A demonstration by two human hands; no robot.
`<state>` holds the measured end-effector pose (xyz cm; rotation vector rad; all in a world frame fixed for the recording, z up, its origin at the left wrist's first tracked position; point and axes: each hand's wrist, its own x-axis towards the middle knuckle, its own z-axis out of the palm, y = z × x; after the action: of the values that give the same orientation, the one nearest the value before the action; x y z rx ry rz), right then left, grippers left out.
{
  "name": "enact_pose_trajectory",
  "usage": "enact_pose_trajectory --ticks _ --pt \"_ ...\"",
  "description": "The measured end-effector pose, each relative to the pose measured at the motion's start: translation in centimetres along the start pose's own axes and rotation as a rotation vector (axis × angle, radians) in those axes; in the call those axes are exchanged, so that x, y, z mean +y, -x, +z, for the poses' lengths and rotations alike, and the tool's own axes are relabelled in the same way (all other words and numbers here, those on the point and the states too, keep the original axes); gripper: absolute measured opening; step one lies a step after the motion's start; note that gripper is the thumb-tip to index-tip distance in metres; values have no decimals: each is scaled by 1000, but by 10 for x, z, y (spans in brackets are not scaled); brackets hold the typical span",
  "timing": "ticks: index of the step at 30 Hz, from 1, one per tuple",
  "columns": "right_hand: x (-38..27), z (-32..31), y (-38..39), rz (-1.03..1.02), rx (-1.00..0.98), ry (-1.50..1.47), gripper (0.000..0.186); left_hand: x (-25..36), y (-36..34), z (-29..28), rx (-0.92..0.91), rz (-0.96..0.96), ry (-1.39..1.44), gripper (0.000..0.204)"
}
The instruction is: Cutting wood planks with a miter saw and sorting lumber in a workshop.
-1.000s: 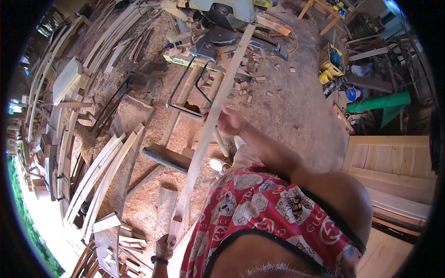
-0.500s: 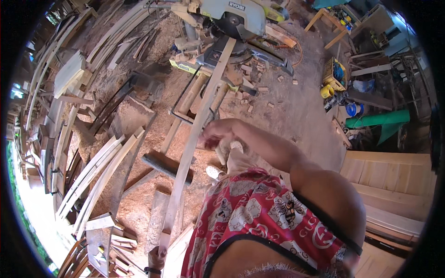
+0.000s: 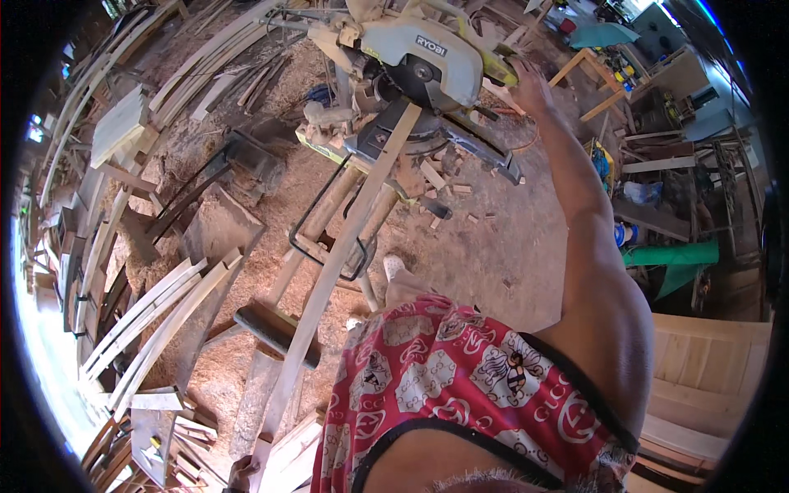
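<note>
A long pale wooden board [image 3: 329,271] runs from the lower left up to the miter saw [image 3: 423,62]. My left hand [image 3: 244,472] grips its near end, at the lower edge of the picture. The far end lies on the saw's table [image 3: 386,131], under the raised round blade and grey guard. Stretched out ahead, my right hand [image 3: 530,86] is on the saw's yellow-green handle [image 3: 498,69], its fingers bent around it and partly hidden. Along its length, the board passes over a dark roller support [image 3: 275,333].
Curved wooden strips [image 3: 164,320] lean in a stack at the left. Small offcuts [image 3: 436,177] and sawdust cover the floor around the saw stand [image 3: 316,222]. A green roll [image 3: 672,253] and wooden panels [image 3: 707,361] stand to the right.
My right hand has left the side of the board and reached forward to the saw handle. My left hand stays on the board's near end. The view has shifted slightly.
</note>
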<state>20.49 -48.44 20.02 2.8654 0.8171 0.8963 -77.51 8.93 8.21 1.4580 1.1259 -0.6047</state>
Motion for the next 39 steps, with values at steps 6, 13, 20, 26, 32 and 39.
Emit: enact_pose_trajectory --ticks 6,13,20,26,32,39 --pt "20 28 -12 -151 31 -217 64 11 4 12 19 -47 25 58" --pt "60 12 -59 -445 -3 -139 64 -4 -15 0 13 -58 98 60" --pt "-61 -119 -143 -445 -143 -297 56 29 49 36 65 -97 159 59" --pt "-3 -151 -162 -521 -23 -29 54 30 -12 4 33 -44 146 56" --pt "3 -137 -160 -452 45 -5 50 41 -19 23 40 -40 158 58" --pt "7 -129 -161 -458 105 -42 48 50 -36 48 85 118 150 53"
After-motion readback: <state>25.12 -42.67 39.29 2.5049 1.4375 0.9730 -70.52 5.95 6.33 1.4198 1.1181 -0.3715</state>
